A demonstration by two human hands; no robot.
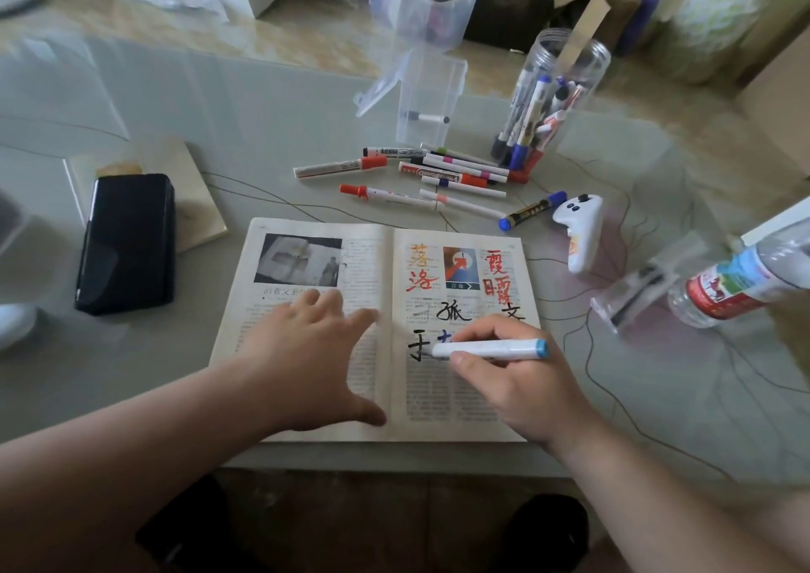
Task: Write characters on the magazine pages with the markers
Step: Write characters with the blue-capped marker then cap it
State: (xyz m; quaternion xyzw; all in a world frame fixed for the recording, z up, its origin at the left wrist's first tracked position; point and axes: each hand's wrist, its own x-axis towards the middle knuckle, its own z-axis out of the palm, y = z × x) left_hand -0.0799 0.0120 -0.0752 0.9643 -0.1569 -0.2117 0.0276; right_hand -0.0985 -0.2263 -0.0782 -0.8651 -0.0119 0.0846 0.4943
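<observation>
My right hand (521, 379) pinches the marker (491, 348), light and slick I'd judge, low by its nib, which meets the magazine (438, 401) just left of that grip; my left hand (307, 353) lies spread flat, pinning the floppy pages.

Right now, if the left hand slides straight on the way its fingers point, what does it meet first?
After crossing the left page of the magazine, the left hand would probably meet the red-capped marker lying just beyond its top edge.
</observation>
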